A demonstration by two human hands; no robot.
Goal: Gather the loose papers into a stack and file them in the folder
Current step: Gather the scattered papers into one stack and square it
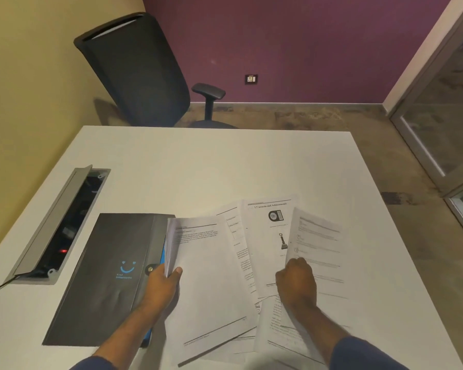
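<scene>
So the loose papers [265,252] are fanned out across the near middle of the white bench [225,161], overlapping each other at odd angles, and one bunch is already collected into a partial stack [206,276] on the left side of the spread. Looks like we're mid-gathering: the left hand [162,283] pinches that stack along its left edge, thumb on top and fingers curled underneath, with that edge lifted a bit off the bench. The right hand [297,284] sits closed on the lower part of a sheet [314,236] at the right of the fan, which curls upward like it's being picked up; its fingers are hidden under the knuckles, so I can't tell exactly how they grip. The dark folder [110,271] lies shut just beside the stack, to the left, its snap tab right by the left hand. My guess at the next bit: bring that right sheet over onto the stack, scoop the rest, square the edges, then open the folder. Further left there's an open cable tray [62,222], and an office chair [137,70] sits past the far edge.
</scene>
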